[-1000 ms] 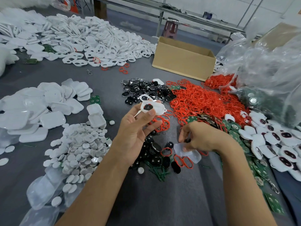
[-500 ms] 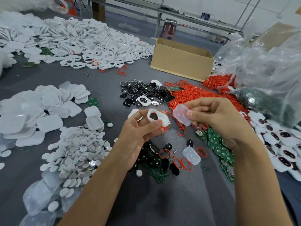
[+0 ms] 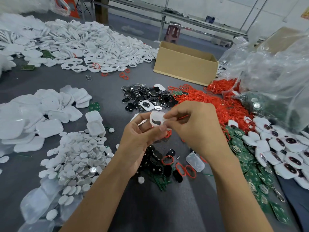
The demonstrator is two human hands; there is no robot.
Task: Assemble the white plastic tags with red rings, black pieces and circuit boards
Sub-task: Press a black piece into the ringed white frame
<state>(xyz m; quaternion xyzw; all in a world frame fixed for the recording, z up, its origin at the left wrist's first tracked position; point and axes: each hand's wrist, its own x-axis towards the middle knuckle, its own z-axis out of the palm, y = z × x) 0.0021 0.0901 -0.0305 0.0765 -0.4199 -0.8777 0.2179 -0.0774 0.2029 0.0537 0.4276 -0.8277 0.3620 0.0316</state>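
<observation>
Above the table's middle, my left hand [image 3: 138,141] grips a white plastic tag [image 3: 154,123] with a black piece showing in its opening. My right hand [image 3: 195,129] pinches a translucent clear cover [image 3: 158,115] and holds it against the top of that tag. A heap of red rings [image 3: 205,104] lies just behind my hands. Black pieces [image 3: 145,96] lie behind them and more black pieces [image 3: 160,158] below them. Green circuit boards [image 3: 242,148] spread to the right.
Finished white tags [image 3: 284,148] pile up at the right. White round discs [image 3: 75,156] and white covers [image 3: 41,114] lie at the left, white tag frames [image 3: 92,44] at the back. A cardboard box [image 3: 184,67] and clear plastic bags [image 3: 275,72] stand behind. One clear cover [image 3: 194,162] lies near my right wrist.
My right hand picked a clear cover off the table, lifted it and has brought it onto the tag in my left hand. The left hand stayed roughly in place.
</observation>
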